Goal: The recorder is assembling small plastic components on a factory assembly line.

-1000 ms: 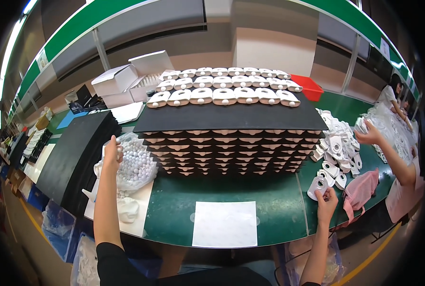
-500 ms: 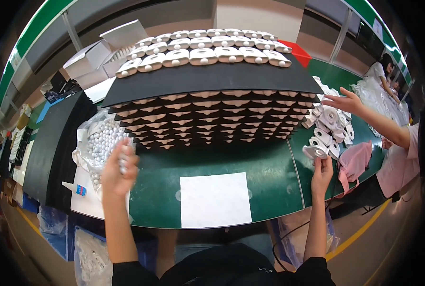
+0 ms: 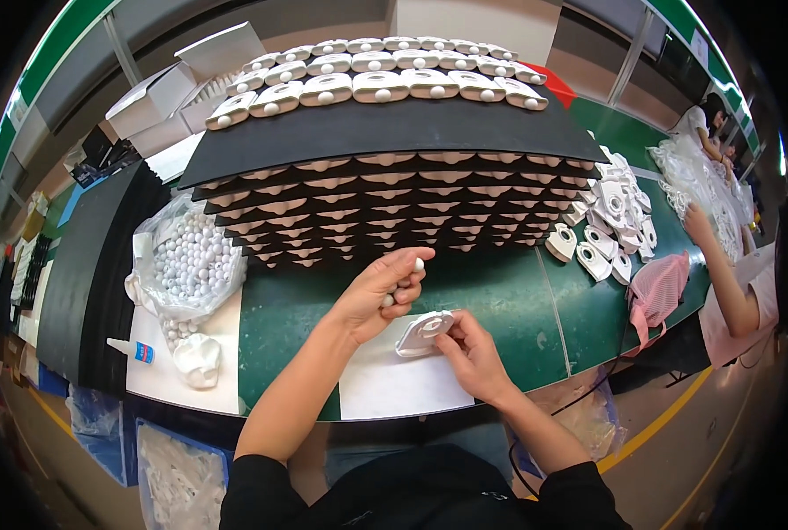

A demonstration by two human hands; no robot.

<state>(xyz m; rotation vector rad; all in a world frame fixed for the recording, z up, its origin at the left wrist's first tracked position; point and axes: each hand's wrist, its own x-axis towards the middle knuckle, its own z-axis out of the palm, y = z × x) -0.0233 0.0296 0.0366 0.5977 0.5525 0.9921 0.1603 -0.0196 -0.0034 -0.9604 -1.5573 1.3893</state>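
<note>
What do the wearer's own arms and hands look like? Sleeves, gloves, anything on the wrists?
Left hand and right hand are both bare: no gloves, and no watch or wristband visible. Left forearm and right forearm are uncovered too. Black left sleeve and right sleeve match the black top, which has small pale marks on its front.
</note>
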